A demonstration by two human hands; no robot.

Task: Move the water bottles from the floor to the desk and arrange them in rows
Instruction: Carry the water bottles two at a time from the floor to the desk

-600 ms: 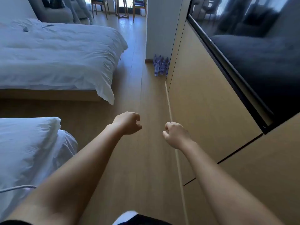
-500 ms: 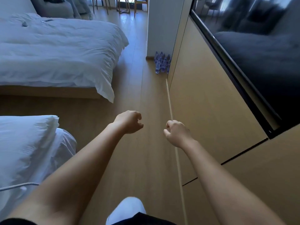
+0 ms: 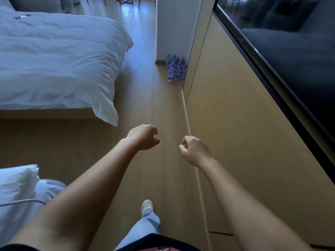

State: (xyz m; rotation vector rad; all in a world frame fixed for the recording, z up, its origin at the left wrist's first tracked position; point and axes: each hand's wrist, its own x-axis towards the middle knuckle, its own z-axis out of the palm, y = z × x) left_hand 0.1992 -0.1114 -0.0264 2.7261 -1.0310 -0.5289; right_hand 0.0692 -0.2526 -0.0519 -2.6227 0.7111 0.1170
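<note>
A person stands in a narrow aisle of a bedroom, one pale shoe (image 3: 147, 205) and a light trouser leg (image 3: 143, 227) planted on the wooden floor (image 3: 101, 142). Both bare forearms reach forward at waist height: the left hand (image 3: 143, 136) and the right hand (image 3: 194, 151) hang apart over the floor, each with its fingers curled loosely inward and holding nothing. To the left, the corner of a white pillow (image 3: 16, 180) edges into view, with a pale cord (image 3: 23, 201) lying across the bedding below it. On the right runs a tan wood-panelled wall (image 3: 226, 124), with a dark glossy screen (image 3: 290, 51) mounted on it. Farther on, a bed (image 3: 54, 60) with a rumpled white duvet fills the left side, its corner drooping toward the floor. At the far end of the aisle, a cluster of clear water bottles (image 3: 175, 70) stands upright on the floor, tucked into the corner where the panelled wall meets a white pillar (image 3: 174, 28).
</note>
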